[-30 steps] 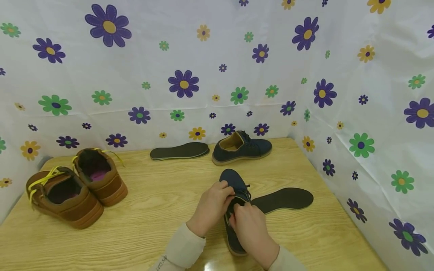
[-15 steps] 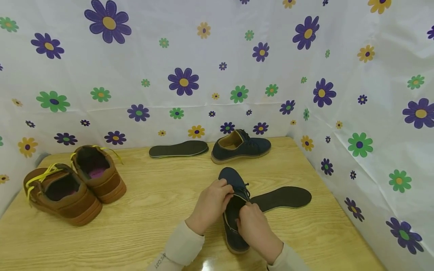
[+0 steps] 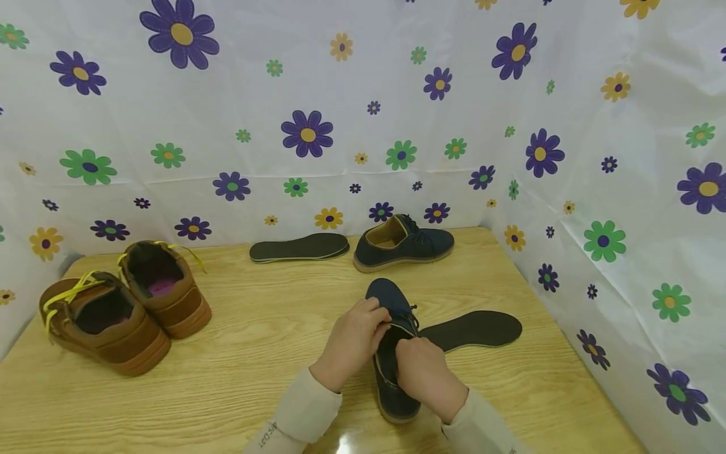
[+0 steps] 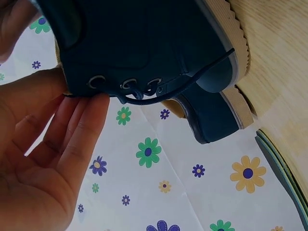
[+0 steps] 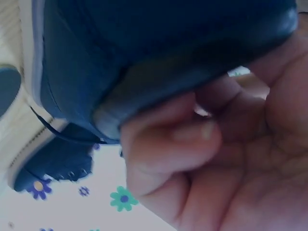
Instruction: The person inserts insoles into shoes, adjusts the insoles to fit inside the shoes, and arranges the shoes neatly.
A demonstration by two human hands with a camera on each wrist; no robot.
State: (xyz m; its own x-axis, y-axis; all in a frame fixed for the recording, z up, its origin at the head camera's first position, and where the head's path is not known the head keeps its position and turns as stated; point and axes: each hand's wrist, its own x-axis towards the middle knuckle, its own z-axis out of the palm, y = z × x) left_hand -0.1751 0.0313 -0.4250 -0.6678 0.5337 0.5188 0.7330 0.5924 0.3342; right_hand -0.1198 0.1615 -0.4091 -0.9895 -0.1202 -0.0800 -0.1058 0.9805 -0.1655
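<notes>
A navy lace-up shoe [image 3: 387, 296] stands on the table, toe pointing away. My left hand [image 3: 353, 340] pinches its lace edge beside the eyelets; in the left wrist view, the thumb [image 4: 36, 89] and fingers [image 4: 86, 130] meet at that edge. My right hand [image 3: 426, 373] is at the right side of the shoe's opening, fingers curled at the collar [image 5: 192, 82] in the right wrist view. Some of its fingertips are hidden by the shoe. The inside of the shoe looks dark. Partly behind the right hand lies a black insole [image 3: 476, 329].
Another navy shoe [image 3: 431, 244], with a tan inside, stands near the flowered cloth [image 3: 255, 101] at the back. Left of it lie black insoles [image 3: 299, 248], seemingly stacked. Two brown shoes [image 3: 127, 340] with yellow laces stand on the left of the wooden table [image 3: 255, 328].
The right hand has moved from the front of the opening to its right side and back. A dark piece that covered the heel earlier no longer shows there. The left hand keeps its place.
</notes>
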